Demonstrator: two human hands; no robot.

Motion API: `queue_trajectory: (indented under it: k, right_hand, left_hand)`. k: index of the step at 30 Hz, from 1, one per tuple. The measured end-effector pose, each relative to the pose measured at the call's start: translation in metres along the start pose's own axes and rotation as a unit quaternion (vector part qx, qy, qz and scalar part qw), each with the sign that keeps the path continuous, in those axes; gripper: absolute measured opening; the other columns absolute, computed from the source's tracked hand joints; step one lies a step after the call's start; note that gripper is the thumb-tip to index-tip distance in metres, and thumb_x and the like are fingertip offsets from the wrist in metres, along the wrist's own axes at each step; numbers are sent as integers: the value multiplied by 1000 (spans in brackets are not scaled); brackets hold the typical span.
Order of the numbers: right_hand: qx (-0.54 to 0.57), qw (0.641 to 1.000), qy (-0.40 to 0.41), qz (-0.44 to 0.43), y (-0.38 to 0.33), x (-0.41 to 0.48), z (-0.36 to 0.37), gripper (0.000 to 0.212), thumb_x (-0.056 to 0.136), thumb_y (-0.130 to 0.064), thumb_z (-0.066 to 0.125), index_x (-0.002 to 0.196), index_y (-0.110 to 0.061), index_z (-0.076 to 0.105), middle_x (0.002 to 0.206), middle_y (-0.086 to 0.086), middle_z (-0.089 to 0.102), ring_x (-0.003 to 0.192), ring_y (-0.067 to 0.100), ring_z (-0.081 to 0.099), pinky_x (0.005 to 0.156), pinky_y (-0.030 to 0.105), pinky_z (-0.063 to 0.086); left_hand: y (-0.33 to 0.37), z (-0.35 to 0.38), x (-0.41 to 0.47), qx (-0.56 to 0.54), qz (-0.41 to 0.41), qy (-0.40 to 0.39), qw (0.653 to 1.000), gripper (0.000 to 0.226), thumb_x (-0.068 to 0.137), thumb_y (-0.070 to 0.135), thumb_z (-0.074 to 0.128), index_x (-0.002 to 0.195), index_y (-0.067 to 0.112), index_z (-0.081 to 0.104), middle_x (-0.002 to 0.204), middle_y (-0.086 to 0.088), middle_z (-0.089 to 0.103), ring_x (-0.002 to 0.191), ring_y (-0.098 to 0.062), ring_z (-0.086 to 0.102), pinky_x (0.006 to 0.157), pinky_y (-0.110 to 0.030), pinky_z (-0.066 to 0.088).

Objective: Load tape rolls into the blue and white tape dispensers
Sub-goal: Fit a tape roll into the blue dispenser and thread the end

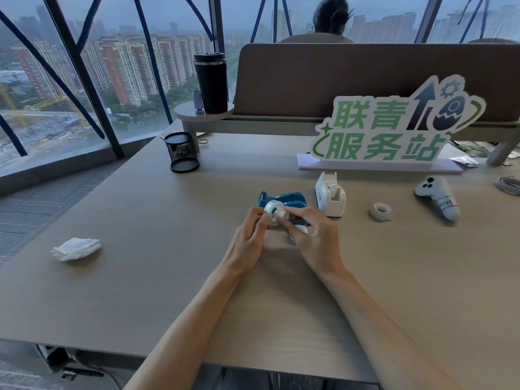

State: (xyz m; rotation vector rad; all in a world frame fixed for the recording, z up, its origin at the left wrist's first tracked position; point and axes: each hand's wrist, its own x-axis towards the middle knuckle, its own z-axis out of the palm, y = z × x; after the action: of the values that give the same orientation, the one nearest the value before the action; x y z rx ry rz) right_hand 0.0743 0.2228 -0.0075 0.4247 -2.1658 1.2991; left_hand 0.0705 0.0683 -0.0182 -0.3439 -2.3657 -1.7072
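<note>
A clear tape roll (272, 210) is held just above the table between both hands. My left hand (249, 239) grips its left side. My right hand (312, 235) pinches its right side and also holds a small white piece, perhaps a core, under the fingers. The blue tape dispenser (284, 199) lies right behind the hands, partly hidden by them. The white tape dispenser (330, 195) stands upright to its right. Another tape roll (380, 211) lies on the table further right.
A white controller (439, 197) lies at the right. A black mesh pen cup (182, 152) stands at the back left, a crumpled white tissue (75, 248) at the left. A green-lettered sign (388, 130) stands behind the dispensers. A person sits beyond the divider.
</note>
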Motion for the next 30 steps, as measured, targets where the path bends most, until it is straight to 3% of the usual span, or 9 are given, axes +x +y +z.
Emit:
queue_trajectory:
  k: [5, 11, 18, 23, 30]
  right_hand:
    - [-16, 1000, -17, -16, 3, -1, 2, 33, 77, -30, 75, 106, -15, 72, 101, 1, 73, 91, 12, 66, 79, 15, 52]
    - [-29, 999, -21, -23, 1, 0, 0, 38, 77, -33, 70, 109, -13, 70, 104, 4, 72, 93, 14, 64, 82, 2, 43]
    - [-60, 997, -32, -46, 3, 0, 1, 42, 79, -35, 68, 114, -12, 68, 108, 5, 72, 97, 14, 64, 88, 3, 41]
    - [-45, 997, -21, -58, 3, 2, 2, 34, 82, -30, 71, 110, -11, 69, 104, 4, 72, 93, 13, 66, 84, 10, 48]
    - [-68, 993, -12, -97, 3, 3, 4, 28, 83, -20, 72, 108, -8, 71, 103, 6, 72, 91, 14, 67, 84, 9, 47]
  left_hand:
    - [4, 0, 0, 30, 8, -3, 1000, 17, 102, 22, 37, 95, 16, 51, 83, 0, 58, 66, -4, 48, 62, -18, 38]
    - [9, -1, -2, 37, 11, 4, 999, 16, 102, 19, 38, 91, 18, 49, 72, 10, 52, 58, 1, 46, 57, -14, 36]
    - [11, -1, -3, 39, 1, -3, 999, 17, 102, 21, 38, 90, 18, 49, 71, 9, 51, 58, -1, 44, 56, -16, 36]
    - [10, -1, -2, 48, -4, -8, 999, 19, 101, 24, 39, 93, 13, 51, 81, -6, 58, 67, -8, 47, 62, -23, 38]
    - [12, -2, -2, 48, -2, -6, 999, 20, 100, 30, 43, 86, 17, 48, 71, 3, 50, 60, -5, 41, 56, -18, 34]
